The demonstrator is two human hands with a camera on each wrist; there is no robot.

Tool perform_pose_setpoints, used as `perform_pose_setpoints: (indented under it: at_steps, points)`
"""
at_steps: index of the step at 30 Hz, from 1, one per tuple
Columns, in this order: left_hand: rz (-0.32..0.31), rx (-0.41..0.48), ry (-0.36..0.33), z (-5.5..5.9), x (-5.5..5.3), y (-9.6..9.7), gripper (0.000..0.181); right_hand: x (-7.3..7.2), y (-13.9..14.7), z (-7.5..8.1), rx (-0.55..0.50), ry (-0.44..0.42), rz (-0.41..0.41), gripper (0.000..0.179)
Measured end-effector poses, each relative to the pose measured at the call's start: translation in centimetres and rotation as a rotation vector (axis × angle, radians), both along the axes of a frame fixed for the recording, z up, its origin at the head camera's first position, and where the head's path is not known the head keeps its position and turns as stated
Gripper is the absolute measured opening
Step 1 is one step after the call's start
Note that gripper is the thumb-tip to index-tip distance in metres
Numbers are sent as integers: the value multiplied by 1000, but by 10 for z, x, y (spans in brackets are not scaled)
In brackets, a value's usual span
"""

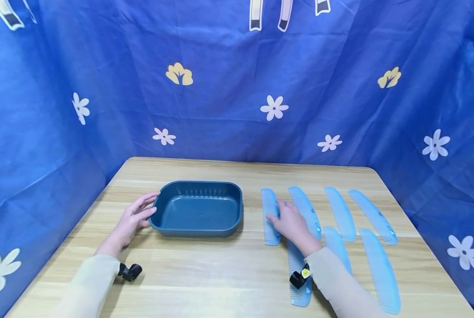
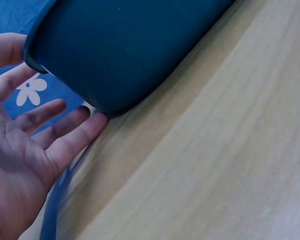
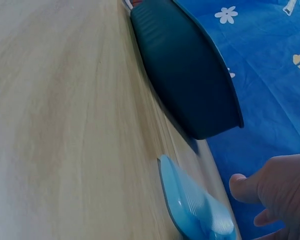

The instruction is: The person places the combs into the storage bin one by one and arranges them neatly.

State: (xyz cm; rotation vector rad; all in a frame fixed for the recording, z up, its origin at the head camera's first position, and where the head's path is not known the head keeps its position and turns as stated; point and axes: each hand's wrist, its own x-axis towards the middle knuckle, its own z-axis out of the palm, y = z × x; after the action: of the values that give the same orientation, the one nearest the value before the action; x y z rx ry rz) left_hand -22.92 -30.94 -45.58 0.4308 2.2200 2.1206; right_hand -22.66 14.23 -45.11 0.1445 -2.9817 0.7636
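A dark teal rectangular basin (image 1: 200, 213) stands on the table, left of the middle. My left hand (image 1: 135, 215) is at its left end, fingers spread and nearly straight. The left wrist view shows fingertips (image 2: 97, 122) of that hand right at the basin's wall and rim. Over the leftmost light-blue comb (image 1: 269, 201) my right hand (image 1: 291, 222) reaches with its thumb apart from the fingers. In the right wrist view a gap shows between the thumb (image 3: 245, 187) and the comb, which lies flat on the wood.
Several more light-blue combs (image 1: 339, 212) lie in two rough rows on the right of the wooden table (image 1: 221, 274). One comb (image 1: 294, 265) is partly under my right wrist. A blue patterned cloth (image 1: 229, 97) hangs behind and along both sides.
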Motion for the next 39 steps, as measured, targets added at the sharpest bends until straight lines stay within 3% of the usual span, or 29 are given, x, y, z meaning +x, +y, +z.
perform_pose_setpoints:
  at_steps: [7,18,24,33,39]
  points:
    - [-15,24,-2,-4,1,0,49,-3,-9,-2,75,-35,-10,68]
    - [25,-42,-28,-7,4,3,51,-11,-18,-4,126,-83,-1,74]
    - [19,-62,-3,-8,4,2,50,-15,-22,-1,129,-118,-36,71]
    - [33,-71,6,-9,6,2,49,-19,-23,-1,-43,-104,-66,77]
    - [41,-64,-16,-10,4,2,49,-21,-23,-2,-162,-88,-76,69]
